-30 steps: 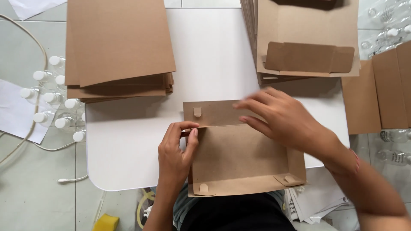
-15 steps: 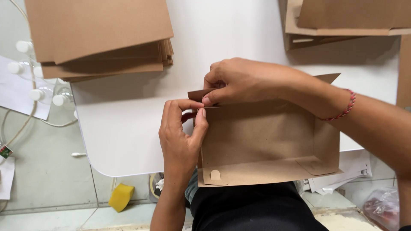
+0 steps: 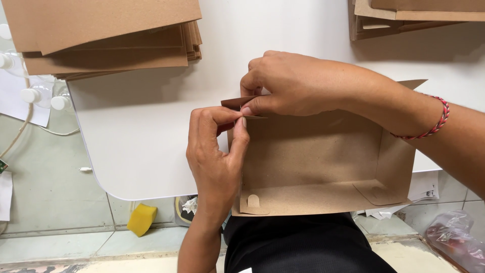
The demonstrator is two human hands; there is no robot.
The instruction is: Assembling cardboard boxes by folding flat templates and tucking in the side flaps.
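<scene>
Head view: a brown cardboard tray (image 3: 313, 162) is held at the near edge of the white table (image 3: 151, 136), half folded. Its far-left corner flap is pinched by the left hand (image 3: 214, 156), and the same corner is pinched from above by the right hand (image 3: 293, 83). A stack of flat brown sheets (image 3: 106, 38) is seen far left.

Half-folded brown cardboard box (image 3: 323, 162) at table edge, flat brown stacks (image 3: 106, 40) behind

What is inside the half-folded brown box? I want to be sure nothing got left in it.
The brown box shows only its own bare cardboard floor and walls. The right hand and left hand pinch its far-left corner, hiding that corner's inside.
</scene>
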